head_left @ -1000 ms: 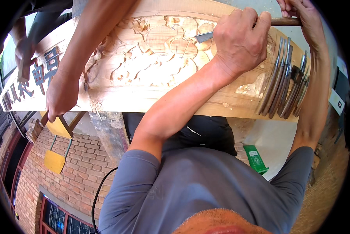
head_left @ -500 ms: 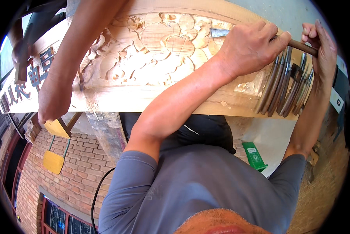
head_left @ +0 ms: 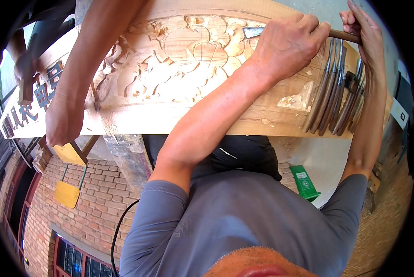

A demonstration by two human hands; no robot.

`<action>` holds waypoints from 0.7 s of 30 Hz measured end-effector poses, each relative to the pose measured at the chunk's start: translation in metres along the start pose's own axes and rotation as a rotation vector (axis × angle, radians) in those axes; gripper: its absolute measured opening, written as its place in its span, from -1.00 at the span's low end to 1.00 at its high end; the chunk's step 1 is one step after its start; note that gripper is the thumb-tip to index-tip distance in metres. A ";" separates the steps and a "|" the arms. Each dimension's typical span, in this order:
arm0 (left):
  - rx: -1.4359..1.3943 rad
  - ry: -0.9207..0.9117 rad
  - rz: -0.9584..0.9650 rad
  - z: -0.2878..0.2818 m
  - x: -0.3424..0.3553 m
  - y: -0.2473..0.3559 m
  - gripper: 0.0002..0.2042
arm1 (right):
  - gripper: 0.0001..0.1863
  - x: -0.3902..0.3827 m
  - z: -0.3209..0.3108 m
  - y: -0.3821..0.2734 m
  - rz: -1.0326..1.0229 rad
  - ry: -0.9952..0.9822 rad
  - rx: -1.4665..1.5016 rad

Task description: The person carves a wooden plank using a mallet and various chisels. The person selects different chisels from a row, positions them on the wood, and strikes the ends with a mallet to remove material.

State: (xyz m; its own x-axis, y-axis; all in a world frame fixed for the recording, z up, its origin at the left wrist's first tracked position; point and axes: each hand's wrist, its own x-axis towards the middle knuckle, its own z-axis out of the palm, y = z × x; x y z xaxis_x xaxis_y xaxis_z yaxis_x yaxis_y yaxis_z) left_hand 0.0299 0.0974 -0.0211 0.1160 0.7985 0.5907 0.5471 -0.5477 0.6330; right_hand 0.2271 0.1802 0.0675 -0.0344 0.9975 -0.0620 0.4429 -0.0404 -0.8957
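Near the right end of the carved board (head_left: 170, 111), I watch a flat, flared chisel (head_left: 253, 32) lie over the relief, its bright blade toward the middle of the panel. The left hand (head_left: 292, 44) is wrapped firmly around its shaft behind the blade; the right hand (head_left: 368, 34) meets the butt of the handle with its palm, some fingers loosely curled, one pointing up. Whether those fingers close on the wood I cannot tell, nor whether the cutting edge touches the surface.

My worry would be a slip: if the right palm pushed hard and the left gave way, the edge could skate across the grain and chip one of the thin curled petals. Lighter pressure seems wise to me. A co-worker's hand (head_left: 65, 124) hangs by the board's near edge at the left (too shadowed for me to say what it holds), so a long skid that way would be worse. The row of tools (head_left: 324, 99) lies close under the right forearm, and a dropped elbow might roll a few.

As for the stuff itself, the board is pale, straight-grained and smooth along its border, then broken into rounded lobes and scooped hollows. Crisp shavings (head_left: 264, 121) lie scattered near the front edge. The spare tools have slim brown handles, worn to a dull sheen, and narrow steel shanks.
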 end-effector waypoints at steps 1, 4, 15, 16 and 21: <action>0.007 0.002 0.007 0.001 0.000 0.000 -0.83 | -0.44 0.003 -0.001 0.004 0.007 -0.013 0.004; 0.023 -0.029 -0.031 0.000 0.000 0.000 -0.83 | -0.39 0.011 0.001 0.013 0.027 -0.041 0.023; 0.003 -0.031 -0.075 0.000 -0.003 -0.003 -0.80 | -0.07 0.036 0.007 0.004 0.341 -0.156 0.326; -0.018 0.008 -0.059 0.004 0.001 -0.003 -0.80 | -0.04 0.038 0.011 0.007 0.376 -0.267 0.174; -0.017 -0.013 -0.019 -0.009 0.001 -0.003 -0.66 | 0.01 0.047 -0.002 0.017 0.318 -0.176 0.331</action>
State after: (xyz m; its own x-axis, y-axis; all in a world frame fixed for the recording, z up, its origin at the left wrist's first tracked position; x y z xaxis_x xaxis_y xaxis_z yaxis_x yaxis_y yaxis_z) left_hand 0.0210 0.0980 -0.0183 0.1163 0.8121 0.5718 0.5349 -0.5363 0.6529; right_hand 0.2349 0.2269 0.0505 -0.1076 0.9090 -0.4027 0.1484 -0.3858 -0.9106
